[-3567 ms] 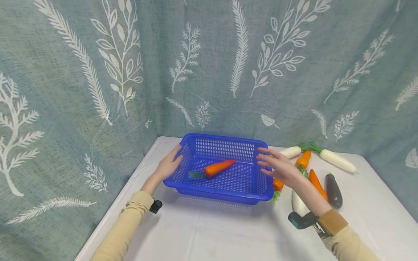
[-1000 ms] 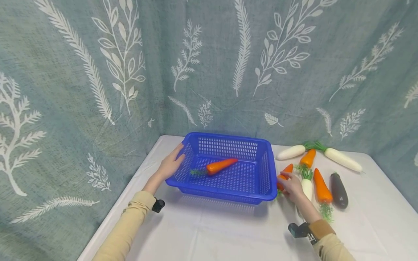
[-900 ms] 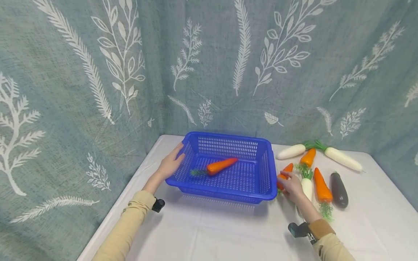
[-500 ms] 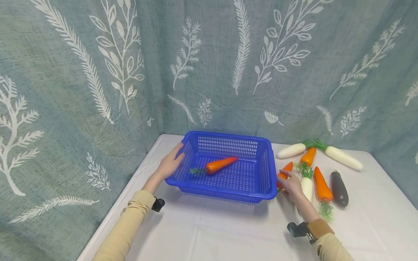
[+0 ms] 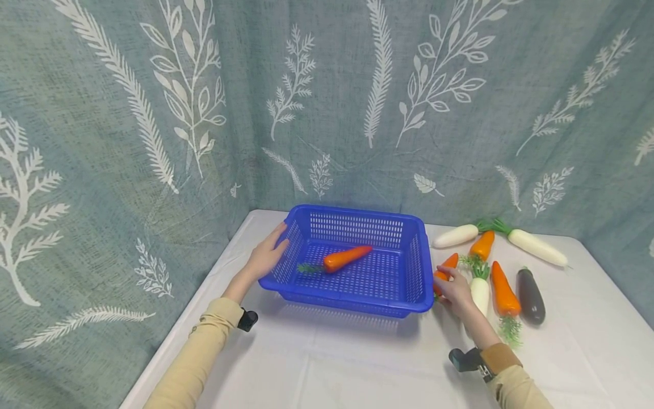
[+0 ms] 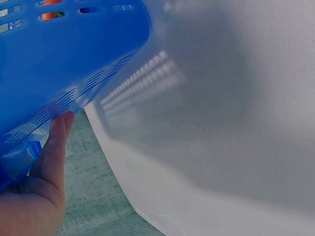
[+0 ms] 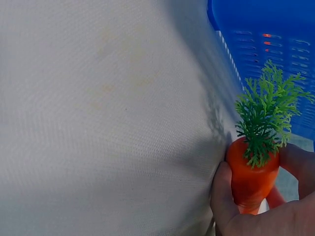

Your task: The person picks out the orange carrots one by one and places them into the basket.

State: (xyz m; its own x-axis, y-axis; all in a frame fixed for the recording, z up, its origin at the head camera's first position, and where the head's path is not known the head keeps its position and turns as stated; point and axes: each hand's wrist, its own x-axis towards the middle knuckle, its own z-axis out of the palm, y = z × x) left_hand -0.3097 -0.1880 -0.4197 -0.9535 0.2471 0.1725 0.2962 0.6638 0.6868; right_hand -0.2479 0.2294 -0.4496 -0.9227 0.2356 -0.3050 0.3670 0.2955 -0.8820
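Note:
A blue plastic basket (image 5: 337,295) with slotted walls stands on the table, and a carrot (image 5: 338,261) with feathery green leaves lies in it. My left hand (image 5: 264,257) touches the basket's left side, its fingers extended along the wall in the left wrist view. Just right of the basket, my right hand (image 5: 456,288) pinches a second orange carrot (image 7: 251,174) between thumb and fingers, near its leafy end. That carrot's green top (image 7: 268,108) points toward the basket wall in the right wrist view. Part of its body is hidden behind my hand.
Right of my right hand lie a white radish (image 5: 480,292), a carrot (image 5: 504,291) and a dark eggplant (image 5: 530,296). Farther back are two more white radishes, one on the left (image 5: 456,236), and another carrot (image 5: 482,245). A patterned curtain (image 5: 347,102) hangs behind the table.
My right hand has come down from beside the basket's right rim to the carrot on the right and now grips it. Over the last second almost nothing moves; my left hand stays on the basket.

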